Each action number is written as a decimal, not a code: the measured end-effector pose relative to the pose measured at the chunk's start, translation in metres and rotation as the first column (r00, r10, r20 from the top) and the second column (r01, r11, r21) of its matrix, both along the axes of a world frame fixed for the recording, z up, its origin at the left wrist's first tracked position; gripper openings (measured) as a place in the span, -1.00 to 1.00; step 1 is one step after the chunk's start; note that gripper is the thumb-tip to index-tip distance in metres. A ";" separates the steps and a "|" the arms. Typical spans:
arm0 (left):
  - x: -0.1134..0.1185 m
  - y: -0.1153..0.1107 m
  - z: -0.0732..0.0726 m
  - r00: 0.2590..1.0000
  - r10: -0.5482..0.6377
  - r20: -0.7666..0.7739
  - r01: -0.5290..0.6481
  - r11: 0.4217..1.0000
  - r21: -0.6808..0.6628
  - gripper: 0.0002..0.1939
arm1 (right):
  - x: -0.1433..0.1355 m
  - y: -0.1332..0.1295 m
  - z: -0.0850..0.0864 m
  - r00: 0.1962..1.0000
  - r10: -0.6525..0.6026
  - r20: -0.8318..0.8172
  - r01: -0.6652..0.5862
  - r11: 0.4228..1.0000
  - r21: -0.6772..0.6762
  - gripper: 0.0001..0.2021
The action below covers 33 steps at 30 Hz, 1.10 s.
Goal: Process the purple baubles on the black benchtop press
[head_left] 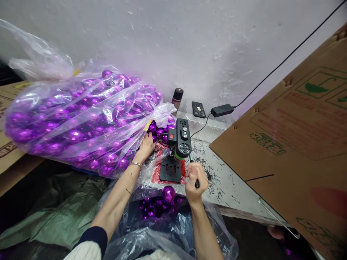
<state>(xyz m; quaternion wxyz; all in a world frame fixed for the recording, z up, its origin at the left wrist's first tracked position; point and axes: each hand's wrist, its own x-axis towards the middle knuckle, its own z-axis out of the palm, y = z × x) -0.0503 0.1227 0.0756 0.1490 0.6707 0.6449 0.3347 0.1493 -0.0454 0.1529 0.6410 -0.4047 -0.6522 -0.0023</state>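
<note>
A small black bench machine (183, 137) with a lever stands on a red sheet (156, 174) on the table. My right hand (197, 179) is wrapped round the lever's black handle, at the machine's right side. At the mouth of a big clear bag of shiny purple balls (81, 126), my left hand (148, 144) touches small purple balls (159, 133); its fingertips are partly hidden among them. One larger purple ball (168, 194) rests at the table's front edge, above an open plastic bag (159, 231) with more purple balls inside.
Behind the machine are a dark bottle (177, 96), a phone (198, 109) and a black power adapter (222, 110) with its cable. Thin dark scraps (214, 180) litter the table. A large cardboard box (295, 144) leans in at the right.
</note>
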 end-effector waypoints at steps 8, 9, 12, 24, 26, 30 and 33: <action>-0.018 -0.066 0.035 0.858 0.037 0.513 0.031 0.992 -0.124 -0.36 | 0.000 -0.001 0.005 1.000 0.015 0.010 -0.016 1.000 0.008 -0.66; -0.015 -0.081 0.036 0.789 0.038 0.613 0.058 0.989 -0.135 -0.34 | -0.001 -0.001 0.007 1.000 0.011 0.000 -0.011 1.000 -0.001 -0.66; 0.004 -0.123 0.022 0.610 0.044 0.791 0.136 0.978 -0.159 -0.29 | -0.003 -0.001 0.014 0.999 0.003 -0.050 -0.005 0.999 -0.045 -0.65; 0.058 -0.126 -0.052 0.935 -0.131 0.330 0.109 0.991 0.084 -0.44 | -0.005 -0.001 0.032 0.998 -0.015 -0.061 0.007 0.991 -0.132 -0.63; 0.058 -0.126 -0.053 0.945 -0.179 0.274 0.151 0.981 0.119 -0.45 | -0.004 -0.001 0.031 0.998 -0.014 -0.054 0.007 0.993 -0.120 -0.64; 0.057 -0.127 -0.055 0.943 -0.250 0.220 0.218 0.963 0.159 -0.43 | -0.005 -0.002 0.030 0.999 -0.009 -0.045 0.004 0.995 -0.098 -0.65; 0.053 -0.126 -0.052 0.927 -0.317 0.202 0.287 0.944 0.166 -0.42 | -0.005 -0.003 0.029 0.999 -0.010 -0.033 0.007 0.997 -0.080 -0.65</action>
